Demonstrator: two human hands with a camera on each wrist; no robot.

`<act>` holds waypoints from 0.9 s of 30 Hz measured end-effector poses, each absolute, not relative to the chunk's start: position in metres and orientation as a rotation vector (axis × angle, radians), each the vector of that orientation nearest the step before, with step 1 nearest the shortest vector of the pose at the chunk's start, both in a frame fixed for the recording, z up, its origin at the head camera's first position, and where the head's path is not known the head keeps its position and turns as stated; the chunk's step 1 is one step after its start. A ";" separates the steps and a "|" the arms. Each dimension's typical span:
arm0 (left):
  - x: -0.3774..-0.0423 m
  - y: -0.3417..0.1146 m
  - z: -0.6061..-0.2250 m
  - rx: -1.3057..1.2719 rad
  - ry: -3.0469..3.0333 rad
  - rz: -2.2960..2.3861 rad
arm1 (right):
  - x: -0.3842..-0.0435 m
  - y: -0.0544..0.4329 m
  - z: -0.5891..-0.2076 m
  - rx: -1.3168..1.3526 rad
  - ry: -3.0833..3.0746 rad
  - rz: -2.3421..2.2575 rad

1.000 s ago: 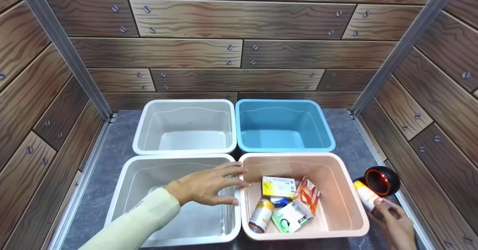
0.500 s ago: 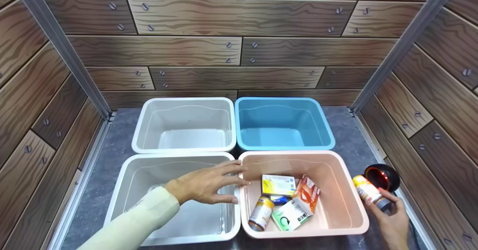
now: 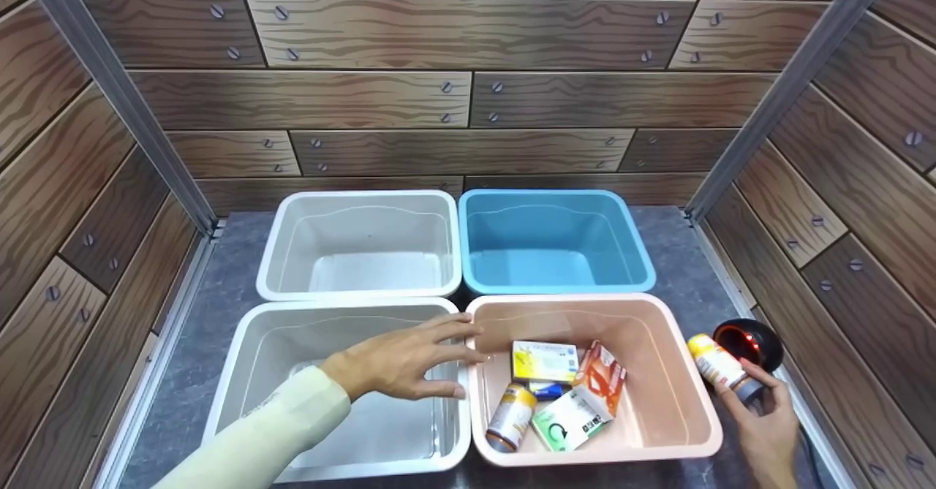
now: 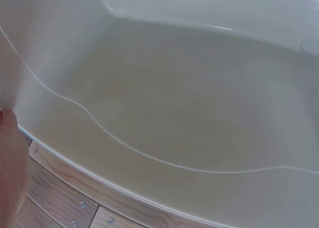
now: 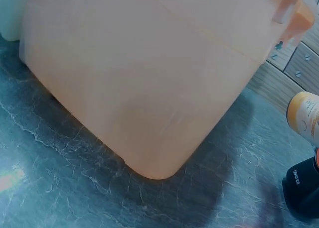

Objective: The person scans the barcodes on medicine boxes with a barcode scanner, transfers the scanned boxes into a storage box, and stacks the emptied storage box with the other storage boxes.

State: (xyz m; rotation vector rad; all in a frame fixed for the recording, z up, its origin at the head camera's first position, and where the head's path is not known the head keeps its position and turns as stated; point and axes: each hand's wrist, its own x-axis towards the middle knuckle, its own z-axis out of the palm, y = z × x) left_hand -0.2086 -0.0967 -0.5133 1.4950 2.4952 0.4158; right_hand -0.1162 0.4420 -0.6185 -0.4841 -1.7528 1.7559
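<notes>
My right hand (image 3: 768,423) grips a small pill bottle (image 3: 714,361) with a yellow-and-white label and a dark end. It holds the bottle tilted beside a black scanner (image 3: 757,346) whose opening glows red; the bottle (image 5: 306,116) and scanner (image 5: 301,188) also show at the right wrist view's edge. My left hand (image 3: 409,357) is spread, fingertips at the adjoining rims of the front grey tub (image 3: 234,372) and the pink tub (image 3: 684,372). Inside the pink tub lie a similar bottle (image 3: 512,417), a yellow-and-white box (image 3: 545,362), a red box (image 3: 601,379) and a green-and-white box (image 3: 570,422).
Behind stand another grey tub (image 3: 274,255) and a blue tub (image 3: 643,262), side by side. A blue item (image 3: 547,392) is partly covered by the boxes in the pink tub. Wood-patterned walls (image 3: 468,32) enclose the dark marbled table (image 3: 227,255) on three sides.
My right hand has turned the bottle, so its label and dark end show more fully, and shifted it slightly left of the scanner. My left hand stays at the rims.
</notes>
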 end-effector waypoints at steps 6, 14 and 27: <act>-0.208 -0.097 -0.513 1.519 2.503 0.424 | -0.117 0.447 -0.614 -0.891 -1.775 1.831; -0.208 -0.097 -0.514 1.523 2.499 0.423 | -0.115 0.450 -0.607 -1.018 -1.709 1.957; -0.207 -0.097 -0.514 1.511 2.500 0.427 | -0.119 0.468 -0.582 -0.994 -1.659 2.099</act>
